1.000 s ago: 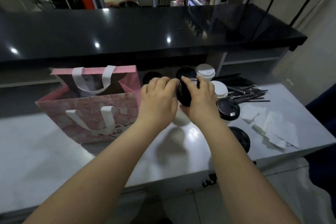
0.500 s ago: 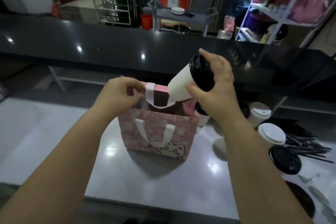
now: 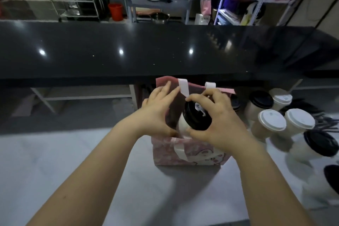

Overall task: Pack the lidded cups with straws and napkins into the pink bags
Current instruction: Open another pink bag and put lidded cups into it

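The right hand holds a white paper lidded cup by its black lid, fingers and thumb curled round the rim. The cup hangs tilted, half inside the mouth of a pink bag standing on the grey worktop. The left hand, fingers straight, presses the bag's side wall open. The cup is probably light and easily crushed, though its contents are hidden. The lid might pop loose, so the wall just under the rim seems a safer hold.

Worktop lies bare left of pink bag; lidded cups crowd its right, black counter behind.
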The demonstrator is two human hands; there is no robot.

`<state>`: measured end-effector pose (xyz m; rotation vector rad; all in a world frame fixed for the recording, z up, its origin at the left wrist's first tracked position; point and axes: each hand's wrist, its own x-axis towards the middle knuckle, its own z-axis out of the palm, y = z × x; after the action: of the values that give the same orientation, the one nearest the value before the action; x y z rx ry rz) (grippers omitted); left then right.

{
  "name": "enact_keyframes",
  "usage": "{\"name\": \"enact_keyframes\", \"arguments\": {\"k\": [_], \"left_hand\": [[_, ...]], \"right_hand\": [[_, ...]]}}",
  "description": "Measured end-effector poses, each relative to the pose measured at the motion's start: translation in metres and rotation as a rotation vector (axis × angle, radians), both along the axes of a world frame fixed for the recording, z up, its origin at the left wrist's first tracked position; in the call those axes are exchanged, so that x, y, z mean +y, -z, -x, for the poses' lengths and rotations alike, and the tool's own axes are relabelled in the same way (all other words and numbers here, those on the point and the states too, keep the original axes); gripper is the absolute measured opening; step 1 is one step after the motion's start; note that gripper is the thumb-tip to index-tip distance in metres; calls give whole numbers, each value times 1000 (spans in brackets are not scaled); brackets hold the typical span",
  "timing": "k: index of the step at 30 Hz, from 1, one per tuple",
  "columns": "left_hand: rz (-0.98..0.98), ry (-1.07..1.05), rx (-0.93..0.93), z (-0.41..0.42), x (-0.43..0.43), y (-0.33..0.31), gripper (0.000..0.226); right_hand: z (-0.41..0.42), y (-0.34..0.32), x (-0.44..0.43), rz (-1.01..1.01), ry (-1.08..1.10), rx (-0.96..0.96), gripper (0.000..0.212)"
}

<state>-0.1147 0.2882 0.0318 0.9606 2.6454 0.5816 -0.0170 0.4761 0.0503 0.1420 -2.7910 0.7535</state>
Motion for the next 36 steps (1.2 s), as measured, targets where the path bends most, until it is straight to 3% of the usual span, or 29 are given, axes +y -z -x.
{"name": "enact_keyframes", "arguments": {"k": [7,9,12,20,27,31,36], "left_hand": [[84,174,12,-2,-7,6,145],[68,206,6,-6,-12,7,148],[39,236,12,-10,-19,6,152],[55,143,7,-5,-24,3,151],[7,96,26,-7,-31,9,151],[12,68,39,-6,-34,9,151],[-1,66,68,-10,-40,10,149]], "right_hand": [[22,5,8,-101,63,-463,73],[36,5,10,-251,111,-537,74],[59,15,1,-424,156,-525,80],[83,65,-36,-362,-49,-533,111],[69,75,-38,-437,-129,-442,96],[64,80,-46,-511,-173,-464,80],[64,86,-42,-422,-216,-572,78]]}}
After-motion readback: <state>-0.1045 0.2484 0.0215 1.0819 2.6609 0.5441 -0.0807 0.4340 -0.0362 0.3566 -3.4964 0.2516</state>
